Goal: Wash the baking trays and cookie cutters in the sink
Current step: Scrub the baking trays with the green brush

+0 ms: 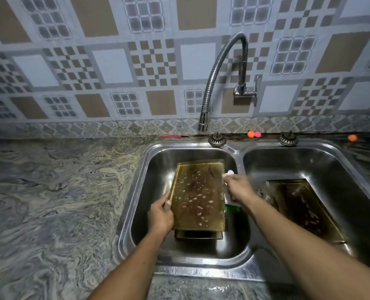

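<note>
A greasy, crumb-spotted baking tray (198, 195) lies in the left basin of the steel double sink (134, 191), stacked on another tray (198, 234) whose front edge shows below it. My left hand (161, 213) grips the top tray's left rim. At the tray's right rim, my right hand (238, 189) holds a white bottle with a green part (231, 207), mostly hidden by the hand. A third dirty tray (303, 211) lies in the right basin. No cookie cutters are visible.
A flexible steel faucet (203, 124) hangs over the left basin's back edge, its handle (255, 89) on the tiled wall. Two drain plugs (217, 140) sit on the sink's back ledge. Marbled granite counter (50, 202) stretches to the left.
</note>
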Motion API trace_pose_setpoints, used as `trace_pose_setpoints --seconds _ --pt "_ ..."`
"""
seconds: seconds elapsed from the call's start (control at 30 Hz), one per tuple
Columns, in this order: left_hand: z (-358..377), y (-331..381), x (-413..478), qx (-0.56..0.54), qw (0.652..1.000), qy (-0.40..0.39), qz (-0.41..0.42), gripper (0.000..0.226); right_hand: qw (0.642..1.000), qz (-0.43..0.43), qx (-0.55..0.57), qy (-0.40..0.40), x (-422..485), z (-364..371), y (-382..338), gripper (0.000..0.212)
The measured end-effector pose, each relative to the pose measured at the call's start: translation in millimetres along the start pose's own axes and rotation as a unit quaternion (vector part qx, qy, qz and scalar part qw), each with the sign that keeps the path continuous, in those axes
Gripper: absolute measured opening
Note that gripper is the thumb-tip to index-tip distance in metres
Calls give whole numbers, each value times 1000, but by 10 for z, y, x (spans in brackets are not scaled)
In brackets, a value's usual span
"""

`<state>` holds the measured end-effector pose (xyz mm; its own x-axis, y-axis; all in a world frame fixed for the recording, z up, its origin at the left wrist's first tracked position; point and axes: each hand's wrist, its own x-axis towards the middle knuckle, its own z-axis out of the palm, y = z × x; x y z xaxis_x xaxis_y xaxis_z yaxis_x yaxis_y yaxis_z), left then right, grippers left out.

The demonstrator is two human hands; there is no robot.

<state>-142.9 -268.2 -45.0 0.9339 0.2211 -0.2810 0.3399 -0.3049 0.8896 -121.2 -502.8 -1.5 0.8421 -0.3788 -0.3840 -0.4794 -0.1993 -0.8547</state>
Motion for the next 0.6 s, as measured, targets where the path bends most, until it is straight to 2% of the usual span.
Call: trace_pose_setpoints --seconds 0.03,0.13,0.3,0.4,0.53,0.6 --pt "-17 -76 30 13 1000 14 -10 40 999 -16 -29 17 17 59 51 23" --pt "-15 -236 87 29 998 42 -40 43 996 -33 -81 31 -30 195 159 33" --pt "242 -516 207 11 997 16 -72 45 993 -28 -114 -13 -136 316 357 34" --pt "375 -564 262 10 996 14 -89 44 990 -28 -137 -7 -117 334 523 34" --pt "492 -708 407 90 992 -45 -75 45 988 -25 -152 -4 -80 308 631 33" --pt "538 -784 456 129 987 -68 -73 33 988 -22 -150 -5 -63 302 657 33"
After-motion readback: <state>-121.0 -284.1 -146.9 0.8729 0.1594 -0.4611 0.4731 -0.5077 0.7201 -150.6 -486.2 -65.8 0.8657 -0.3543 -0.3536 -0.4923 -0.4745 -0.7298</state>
